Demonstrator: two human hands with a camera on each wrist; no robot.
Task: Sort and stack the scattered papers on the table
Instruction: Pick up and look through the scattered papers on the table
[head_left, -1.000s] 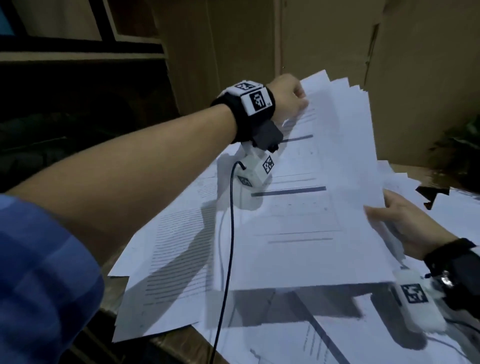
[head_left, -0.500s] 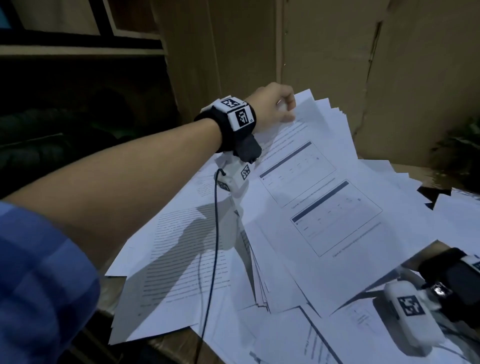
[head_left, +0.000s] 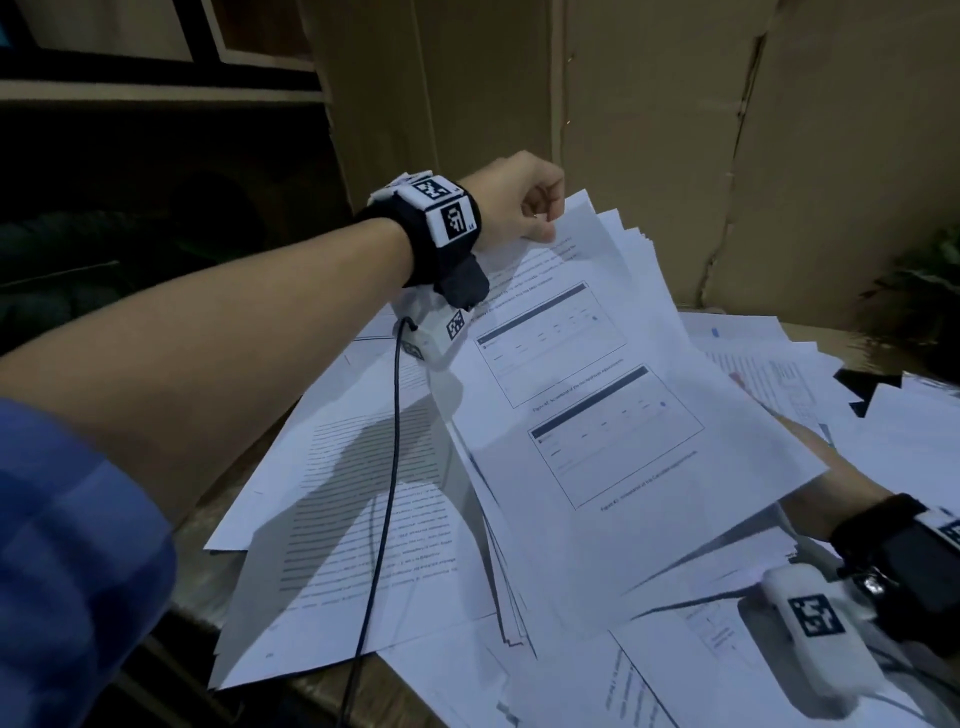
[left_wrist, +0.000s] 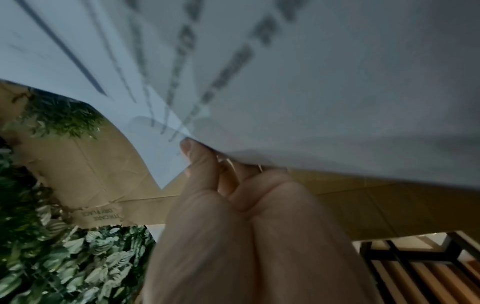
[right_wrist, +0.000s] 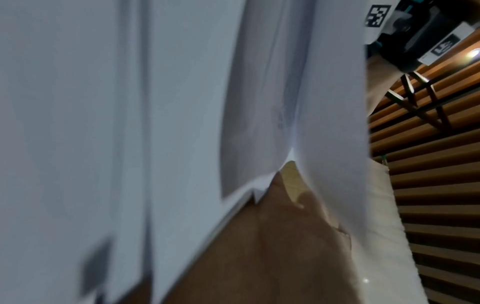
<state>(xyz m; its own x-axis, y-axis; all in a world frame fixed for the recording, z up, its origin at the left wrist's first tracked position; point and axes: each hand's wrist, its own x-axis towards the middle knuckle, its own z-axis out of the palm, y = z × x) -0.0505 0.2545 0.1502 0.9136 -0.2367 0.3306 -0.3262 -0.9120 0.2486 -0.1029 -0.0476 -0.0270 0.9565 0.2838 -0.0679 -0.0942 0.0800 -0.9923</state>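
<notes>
Cardboard wall (head_left: 675, 130) behind table (head_left: 883, 345); flap print mirrored, "DRY PLACE" legible. Loose papers (head_left: 363, 519) cover tabletop. Held stack (head_left: 597, 415) tilted mid-table: left hand (head_left: 519, 208) fingers pinch far corner; right hand (head_left: 831, 499) beneath, finger state undeterminable.

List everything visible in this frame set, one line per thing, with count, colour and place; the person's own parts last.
held sheaf of papers: several sheets, white, printed, fanned, lifted at a tilt mid-table
loose papers: many, white, scattered flat across the table
table: one, brown, under the papers
cardboard panels: brown, upright behind the table
foliage: green, by the cardboard
left hand: pinches the sheaf's far corner
right hand: reaches under the sheaf's right edge, fingers hidden
</notes>
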